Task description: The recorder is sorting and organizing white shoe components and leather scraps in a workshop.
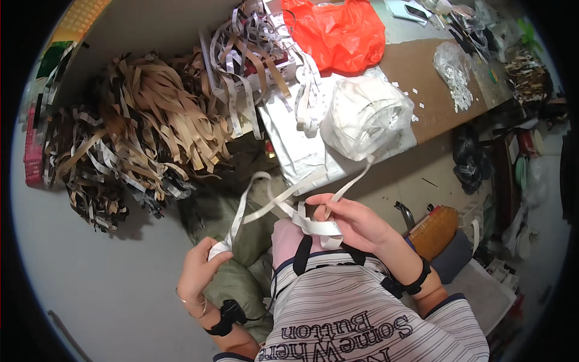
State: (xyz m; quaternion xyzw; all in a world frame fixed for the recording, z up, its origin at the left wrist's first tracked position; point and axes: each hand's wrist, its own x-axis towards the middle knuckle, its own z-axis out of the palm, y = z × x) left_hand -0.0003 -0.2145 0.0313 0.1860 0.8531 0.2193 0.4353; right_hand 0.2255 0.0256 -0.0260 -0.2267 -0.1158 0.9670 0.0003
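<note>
My left hand (199, 266) is closed on one end of a white ribbon (246, 202), with a small white piece showing at the thumb. Over my lap the ribbon loops and crosses itself between my hands. My right hand (359, 224) pinches a stretch of it near a clear plastic bag of white material (365, 114) on the table's near edge. From that bag a strip runs down to my right fingers. Several flat folds hang under the right hand. Where the ribbon's far end lies, I cannot tell.
Bundles of tan and dark ribbons (163, 108) hang at the left. A white box (211, 66) overflows with ribbons beside a red plastic bag (338, 33). A small bag of white pieces (453, 72) lies on brown cardboard (416, 57). Green sacks (232, 295) stand by my legs.
</note>
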